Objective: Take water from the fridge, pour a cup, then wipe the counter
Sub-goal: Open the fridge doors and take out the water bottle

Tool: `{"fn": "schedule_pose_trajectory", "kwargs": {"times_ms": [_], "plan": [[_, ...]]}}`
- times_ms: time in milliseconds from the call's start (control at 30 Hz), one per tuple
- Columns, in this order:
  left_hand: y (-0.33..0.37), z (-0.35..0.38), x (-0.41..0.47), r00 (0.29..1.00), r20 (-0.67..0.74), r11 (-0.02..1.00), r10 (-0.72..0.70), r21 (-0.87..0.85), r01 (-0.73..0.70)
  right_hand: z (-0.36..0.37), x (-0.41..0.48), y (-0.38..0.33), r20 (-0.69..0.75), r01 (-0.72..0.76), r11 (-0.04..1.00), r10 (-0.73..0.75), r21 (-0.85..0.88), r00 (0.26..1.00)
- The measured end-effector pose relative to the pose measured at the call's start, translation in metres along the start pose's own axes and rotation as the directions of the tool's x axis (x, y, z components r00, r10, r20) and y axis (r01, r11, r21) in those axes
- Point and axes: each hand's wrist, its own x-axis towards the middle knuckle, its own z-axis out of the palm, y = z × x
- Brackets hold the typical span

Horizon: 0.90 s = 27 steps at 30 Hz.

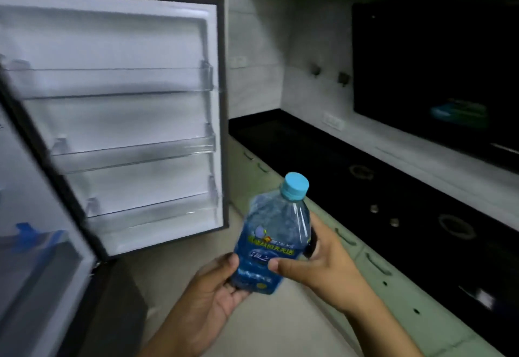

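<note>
A clear water bottle with a blue label and a light blue cap sits upright in front of me, low in the middle of the head view. My left hand cups its base from below. My right hand grips its side at the label. The cap is on. The fridge door stands wide open at the left, its clear door shelves holding nothing. The black counter runs along the right.
A gas hob with two burners and knobs is set into the counter. A dark panel hangs on the wall above it. Pale green drawers lie under the counter. A fridge compartment with a blue part shows at the left.
</note>
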Motion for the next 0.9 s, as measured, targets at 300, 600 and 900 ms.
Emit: {"fn": "schedule_pose_trajectory", "kwargs": {"times_ms": [300,600,900], "plan": [[-0.176,0.138,0.092,0.97,0.118,0.948,-0.213,0.264,0.176,-0.214,-0.092,0.054,-0.289,-0.117,0.99,0.089,-0.08,0.953],[-0.286,0.237,0.17,0.865,0.25,0.845,-0.435,0.446,0.296,-0.352,-0.151,0.105,-0.508,-0.293,0.956,0.248,-0.007,0.825],[-0.389,0.323,0.278,0.648,0.325,0.659,-0.689,0.653,0.373,-0.449,-0.183,0.137,-0.765,-0.415,0.906,0.328,0.088,0.554]]}}
